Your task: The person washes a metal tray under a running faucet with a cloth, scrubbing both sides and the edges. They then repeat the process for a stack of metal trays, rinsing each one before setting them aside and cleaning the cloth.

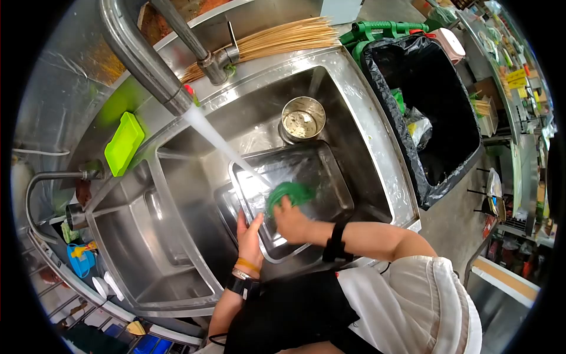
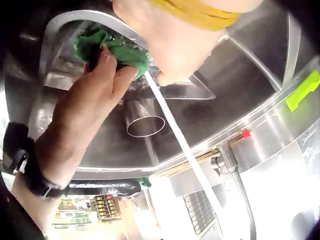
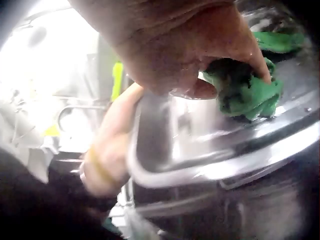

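Observation:
My right hand (image 1: 292, 224) grips a bunched green cloth (image 1: 295, 193), its fingers pressing the cloth against the inside of a rectangular metal tray (image 1: 339, 177). My left hand (image 1: 250, 243) holds the tray's near-left rim, with the thumb on the inner side. From the faucet (image 1: 180, 100), a white stream of water (image 1: 221, 141) falls into the tray beside the cloth. The right wrist view shows thumb and fingers curled about the cloth (image 3: 255, 97) over wet metal. Another metal edge (image 1: 224, 203) shows under the tray on the left.
A round metal container (image 1: 303, 120) stands behind the tray in the sink. Left of it are a divider and a second basin (image 1: 135, 236). A lime-green dish (image 1: 124, 144) and thin wooden sticks (image 1: 289, 34) lie along the ledge. A black-lined bin (image 1: 433, 106) stands right.

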A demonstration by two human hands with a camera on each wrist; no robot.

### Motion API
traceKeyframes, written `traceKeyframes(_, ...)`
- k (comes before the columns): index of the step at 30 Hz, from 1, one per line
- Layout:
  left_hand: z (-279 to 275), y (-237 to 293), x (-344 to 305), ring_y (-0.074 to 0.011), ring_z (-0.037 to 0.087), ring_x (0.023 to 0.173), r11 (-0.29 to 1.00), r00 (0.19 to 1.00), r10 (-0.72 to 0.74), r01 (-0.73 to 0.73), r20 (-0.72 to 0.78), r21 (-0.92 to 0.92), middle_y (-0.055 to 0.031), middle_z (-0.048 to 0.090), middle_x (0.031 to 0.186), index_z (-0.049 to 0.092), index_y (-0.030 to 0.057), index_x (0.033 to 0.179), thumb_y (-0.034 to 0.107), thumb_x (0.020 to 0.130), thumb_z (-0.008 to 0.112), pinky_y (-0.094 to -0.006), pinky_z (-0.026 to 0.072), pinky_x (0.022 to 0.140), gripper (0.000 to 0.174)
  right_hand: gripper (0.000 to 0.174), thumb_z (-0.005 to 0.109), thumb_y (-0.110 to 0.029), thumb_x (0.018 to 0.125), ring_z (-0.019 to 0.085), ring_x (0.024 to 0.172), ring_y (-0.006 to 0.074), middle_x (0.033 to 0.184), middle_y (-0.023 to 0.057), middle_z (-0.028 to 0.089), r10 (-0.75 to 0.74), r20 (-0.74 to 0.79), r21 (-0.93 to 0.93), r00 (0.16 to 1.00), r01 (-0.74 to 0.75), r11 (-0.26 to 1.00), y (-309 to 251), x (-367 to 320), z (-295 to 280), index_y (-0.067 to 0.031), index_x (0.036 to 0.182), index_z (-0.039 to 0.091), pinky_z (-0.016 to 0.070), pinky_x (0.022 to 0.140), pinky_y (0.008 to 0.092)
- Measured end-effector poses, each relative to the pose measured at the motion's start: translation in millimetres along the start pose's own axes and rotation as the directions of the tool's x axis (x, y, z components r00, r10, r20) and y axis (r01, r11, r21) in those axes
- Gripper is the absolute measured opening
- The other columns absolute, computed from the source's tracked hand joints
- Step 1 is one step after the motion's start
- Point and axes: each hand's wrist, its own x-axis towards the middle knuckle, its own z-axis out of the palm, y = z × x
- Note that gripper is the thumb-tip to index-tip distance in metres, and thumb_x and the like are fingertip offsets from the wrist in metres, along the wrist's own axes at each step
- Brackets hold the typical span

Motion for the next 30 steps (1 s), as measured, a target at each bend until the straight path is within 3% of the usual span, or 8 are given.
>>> traceKeyframes(1,-1.4,-1.2,5.8,-0.0211,0.051,0.12,0.999,1.0,0.02,-0.02,-0.014,0.046,-0.0119,0.05,0.136,0.027,0.0005,0.149,0.018,0.095,0.061,-0.0335,0.0421,0.101,0.067,0.05,0.058,-0.011,0.081,0.049,0.115,0.0506,0.139,0.0341,0.033,-0.106,0.101,-0.004,0.989,0.107,0.994,-40.3,-23.0,-47.7,0.0063,0.126,0.044,0.0444,0.096,0.0521)
traceKeyframes(5,-4.0,9.1,3.4,-0.0184,0.051,0.119,0.998,0.999,-0.034,0.036,-0.035,0.052,-0.0084,0.051,0.135,0.032,0.004,0.147,0.021,0.097,0.06,-0.0324,0.0425,0.1,0.06,0.047,0.055,-0.008,0.084,0.047,0.117,0.0446,0.14,0.0216,0.041,-0.261,-0.105,0.082,0.96,0.27,0.959,-46.0,5.1,-35.3,-0.0012,0.13,0.049,0.0451,0.096,0.0468)
traceKeyframes(6,-2.1,10.2,0.0,-0.0176,0.051,0.118,0.998,0.999,-0.031,0.031,-0.01,0.058,-0.0075,0.052,0.134,0.034,0.005,0.147,0.021,0.098,0.059,-0.0321,0.0427,0.099,0.057,0.049,0.056,-0.011,0.084,0.047,0.116,0.0425,0.143,0.0159,0.041,-0.339,-0.321,-0.009,0.885,0.354,0.935,-22.8,29.5,-12.8,-0.0061,0.132,0.049,0.0471,0.094,0.0466)
traceKeyframes(11,-13.9,-0.5,9.6,-0.013,0.055,0.11,0.998,1.0,0.006,-0.005,-0.015,0.06,-0.0044,0.059,0.124,0.046,0.0037,0.138,0.01,0.097,0.056,-0.0293,0.0445,0.094,0.043,0.049,0.054,-0.033,0.094,0.046,0.121,0.0346,0.146,0.0084,0.038,-0.036,-0.26,-0.063,0.965,0.021,0.998,27.3,62.1,-43.3,-0.0166,0.139,0.045,0.0418,0.098,0.0539)
traceKeyframes(20,-14.7,-0.6,6.1,-0.0158,0.057,0.11,0.995,0.995,0.088,-0.086,-0.045,0.047,-0.0076,0.059,0.127,0.043,-0.0005,0.141,0.003,0.093,0.055,-0.0289,0.0441,0.096,0.05,0.043,0.048,-0.031,0.095,0.047,0.123,0.0348,0.132,0.0126,0.054,0.287,-0.306,-0.465,0.908,-0.406,0.787,148.6,47.9,-54.1,-0.0097,0.132,0.052,0.0377,0.1,0.0518)
traceKeyframes(23,-13.1,0.5,3.9,-0.016,0.056,0.112,0.993,0.994,0.099,-0.095,-0.052,0.072,-0.0081,0.058,0.129,0.043,-0.0015,0.141,0.002,0.092,0.056,-0.0293,0.0435,0.097,0.051,0.042,0.047,-0.026,0.096,0.045,0.124,0.0328,0.131,0.0142,0.055,0.294,-0.053,-0.737,0.954,-0.236,0.634,157.2,23.5,-68.9,-0.0069,0.133,0.051,0.0321,0.105,0.0462)
traceKeyframes(24,-14.6,-2.1,5.3,-0.016,0.056,0.113,0.993,0.993,0.092,-0.087,-0.071,0.08,-0.0083,0.057,0.13,0.043,-0.0016,0.141,0.002,0.091,0.056,-0.0297,0.0429,0.098,0.051,0.038,0.052,-0.024,0.091,0.055,0.116,0.0331,0.128,0.0104,0.059,0.29,-0.011,-0.815,0.957,-0.177,0.552,164.5,21.8,-55.6,-0.0106,0.126,0.06,0.0471,0.086,0.0514)
traceKeyframes(30,-18.2,-21.5,9.5,-0.0151,0.06,0.104,0.983,0.98,0.172,-0.165,-0.096,0.077,-0.0101,0.06,0.124,0.039,0.0006,0.144,0.002,0.093,0.058,-0.0283,0.0477,0.092,0.055,0.029,0.052,-0.02,0.088,0.066,0.095,0.0328,0.106,0.0158,0.07,0.421,0.468,-0.57,0.777,-0.098,0.816,176.4,-22.0,-31.4,-0.0061,0.1,0.074,0.0514,0.077,0.0467)
